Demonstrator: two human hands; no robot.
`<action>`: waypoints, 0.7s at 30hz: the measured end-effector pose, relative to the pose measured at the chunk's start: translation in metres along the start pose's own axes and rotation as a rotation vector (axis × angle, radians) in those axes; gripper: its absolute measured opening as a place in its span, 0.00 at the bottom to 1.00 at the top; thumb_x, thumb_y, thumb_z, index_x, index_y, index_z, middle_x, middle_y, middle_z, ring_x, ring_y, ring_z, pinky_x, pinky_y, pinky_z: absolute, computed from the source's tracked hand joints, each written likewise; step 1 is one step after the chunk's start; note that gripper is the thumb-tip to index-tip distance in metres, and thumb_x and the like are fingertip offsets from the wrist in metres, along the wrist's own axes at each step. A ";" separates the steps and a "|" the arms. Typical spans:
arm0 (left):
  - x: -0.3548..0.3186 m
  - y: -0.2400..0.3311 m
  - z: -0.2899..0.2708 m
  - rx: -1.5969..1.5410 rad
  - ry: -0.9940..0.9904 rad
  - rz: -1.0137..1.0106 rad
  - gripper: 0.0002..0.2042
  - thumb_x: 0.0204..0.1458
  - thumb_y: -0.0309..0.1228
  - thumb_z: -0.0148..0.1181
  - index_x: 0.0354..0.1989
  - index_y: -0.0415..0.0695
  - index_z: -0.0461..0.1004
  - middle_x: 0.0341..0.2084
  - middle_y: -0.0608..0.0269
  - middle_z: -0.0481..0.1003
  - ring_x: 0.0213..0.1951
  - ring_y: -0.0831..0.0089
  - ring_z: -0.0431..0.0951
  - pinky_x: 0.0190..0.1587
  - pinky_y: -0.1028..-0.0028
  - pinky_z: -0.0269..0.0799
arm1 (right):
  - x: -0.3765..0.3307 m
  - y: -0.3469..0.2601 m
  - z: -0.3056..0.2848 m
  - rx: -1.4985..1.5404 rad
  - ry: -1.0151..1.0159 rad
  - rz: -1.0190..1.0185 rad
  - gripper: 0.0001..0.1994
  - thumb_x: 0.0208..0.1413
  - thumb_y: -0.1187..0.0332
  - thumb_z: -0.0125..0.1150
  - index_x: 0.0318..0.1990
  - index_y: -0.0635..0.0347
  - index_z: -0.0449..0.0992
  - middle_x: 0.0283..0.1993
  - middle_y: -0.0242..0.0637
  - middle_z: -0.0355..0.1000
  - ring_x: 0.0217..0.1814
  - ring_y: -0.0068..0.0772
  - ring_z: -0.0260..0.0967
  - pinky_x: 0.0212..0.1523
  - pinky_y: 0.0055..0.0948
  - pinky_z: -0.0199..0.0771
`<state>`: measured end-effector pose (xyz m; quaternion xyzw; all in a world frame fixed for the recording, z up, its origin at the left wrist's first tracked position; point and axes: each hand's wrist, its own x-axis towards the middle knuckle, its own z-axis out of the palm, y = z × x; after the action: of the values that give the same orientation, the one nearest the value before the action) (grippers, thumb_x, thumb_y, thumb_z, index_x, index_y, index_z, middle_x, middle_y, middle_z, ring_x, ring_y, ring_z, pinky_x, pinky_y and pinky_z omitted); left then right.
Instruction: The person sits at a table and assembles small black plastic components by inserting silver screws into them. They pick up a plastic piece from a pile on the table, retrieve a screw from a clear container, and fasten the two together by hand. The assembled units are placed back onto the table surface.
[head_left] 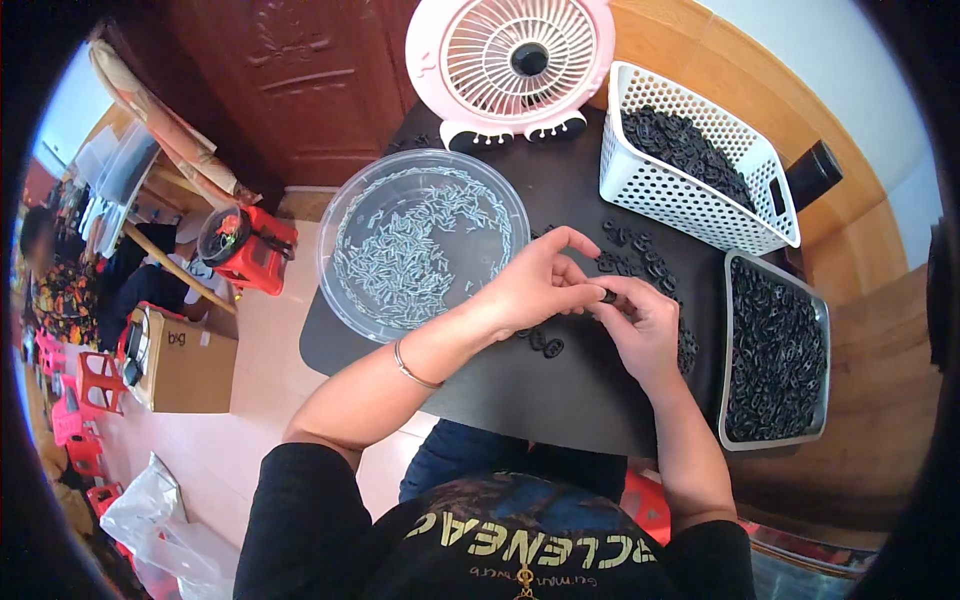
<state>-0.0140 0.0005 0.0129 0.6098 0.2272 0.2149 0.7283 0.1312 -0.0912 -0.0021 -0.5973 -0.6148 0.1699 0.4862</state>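
Note:
My left hand (545, 280) and my right hand (642, 325) meet over the dark table (590, 395). A small black plastic piece (608, 296) shows between their fingertips. Both hands are closed on it with thumb and fingers, though the left forefinger arches up off it. Loose black oval pieces (650, 262) lie scattered beyond and beside the right hand, and a few more (545, 344) sit under the left wrist. To the left, close to my left forearm, a clear round tub (328, 250) holds many small silvery pins (400, 265).
At the back right a white perforated basket (640, 195) holds black parts. A metal tray (727, 400) of black oval pieces stands on the right. A pink fan (425, 60) is at the back, and a black cylinder (815, 172) beside the basket. A cardboard box (195, 365) is on the floor.

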 end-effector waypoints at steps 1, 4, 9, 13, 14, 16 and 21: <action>0.000 -0.003 -0.003 0.034 -0.008 0.016 0.20 0.45 0.25 0.59 0.46 0.38 0.60 0.23 0.65 0.71 0.26 0.82 0.69 0.29 0.84 0.64 | 0.000 -0.001 0.002 0.011 0.003 0.002 0.11 0.39 0.77 0.62 0.35 0.61 0.76 0.29 0.37 0.73 0.23 0.23 0.67 0.26 0.21 0.69; -0.002 -0.001 -0.010 0.182 -0.058 0.078 0.19 0.44 0.24 0.59 0.46 0.38 0.61 0.23 0.65 0.71 0.27 0.80 0.70 0.30 0.82 0.66 | 0.002 -0.007 0.005 -0.021 -0.007 -0.003 0.11 0.39 0.76 0.63 0.35 0.61 0.76 0.27 0.36 0.72 0.23 0.22 0.67 0.27 0.21 0.69; -0.018 0.042 -0.041 0.759 0.138 0.292 0.13 0.42 0.24 0.59 0.38 0.40 0.68 0.24 0.63 0.72 0.29 0.76 0.73 0.32 0.77 0.69 | 0.022 -0.017 -0.009 -0.078 -0.070 0.199 0.13 0.39 0.73 0.64 0.36 0.58 0.76 0.18 0.24 0.63 0.19 0.13 0.56 0.22 0.17 0.59; -0.022 0.057 -0.078 1.128 0.330 0.396 0.09 0.41 0.26 0.58 0.32 0.38 0.71 0.24 0.58 0.73 0.29 0.68 0.74 0.33 0.72 0.69 | 0.092 -0.017 -0.059 -0.098 0.327 0.039 0.20 0.42 0.69 0.63 0.45 0.67 0.70 0.29 0.30 0.69 0.29 0.17 0.62 0.32 0.19 0.64; -0.018 0.054 -0.088 1.194 0.303 0.373 0.09 0.40 0.25 0.58 0.31 0.38 0.71 0.25 0.56 0.73 0.29 0.62 0.74 0.34 0.69 0.69 | 0.109 -0.011 -0.070 -0.138 0.466 0.017 0.27 0.43 0.68 0.63 0.52 0.67 0.64 0.34 0.39 0.70 0.35 0.23 0.67 0.37 0.22 0.67; -0.018 0.045 -0.097 1.314 0.270 0.354 0.07 0.38 0.25 0.56 0.28 0.39 0.72 0.25 0.53 0.73 0.31 0.58 0.73 0.36 0.65 0.68 | 0.120 -0.007 -0.083 -0.276 0.585 -0.017 0.34 0.44 0.65 0.63 0.57 0.67 0.56 0.45 0.53 0.67 0.46 0.37 0.67 0.45 0.28 0.67; -0.022 0.022 -0.102 1.493 0.233 0.369 0.05 0.36 0.24 0.55 0.24 0.41 0.74 0.25 0.55 0.71 0.32 0.57 0.73 0.36 0.63 0.70 | 0.084 -0.014 -0.056 -0.258 0.435 -0.140 0.25 0.44 0.68 0.61 0.53 0.60 0.64 0.50 0.45 0.64 0.50 0.38 0.64 0.48 0.33 0.66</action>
<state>-0.0935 0.0719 0.0203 0.9402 0.2817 0.1854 0.0485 0.1840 -0.0396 0.0685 -0.6330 -0.5520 -0.0765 0.5374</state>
